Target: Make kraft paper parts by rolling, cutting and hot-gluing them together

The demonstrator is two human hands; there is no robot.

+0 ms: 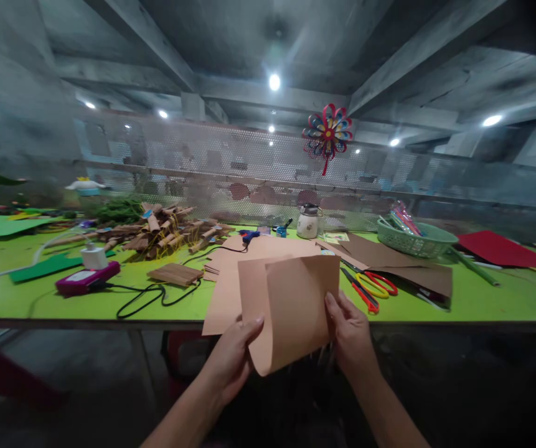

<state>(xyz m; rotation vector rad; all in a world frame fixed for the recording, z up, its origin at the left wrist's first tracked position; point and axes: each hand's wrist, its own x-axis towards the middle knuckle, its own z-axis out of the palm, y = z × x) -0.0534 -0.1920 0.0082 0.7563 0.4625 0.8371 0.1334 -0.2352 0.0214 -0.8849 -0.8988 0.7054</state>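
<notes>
A sheet of brown craft paper [300,305] is held up in front of the table's near edge, curved over on itself so that one part overlaps the other. My left hand [237,351] grips its lower left side, thumb on the front face. On the right edge, my right hand [349,330] pinches the paper between thumb and fingers. Behind it, more brown paper [223,305] lies flat on the green table [473,305]. Red-and-yellow-handled scissors [380,283] and an orange-and-black utility knife [363,292] rest just beyond my right hand.
At the left stand a purple power strip [88,278] with a black cord, cardboard pieces [175,274] and a heap of paper rolls [169,230]. A blue glue gun [249,236], a jar [307,221], a green basket [417,239] and red paper [505,249] line the back.
</notes>
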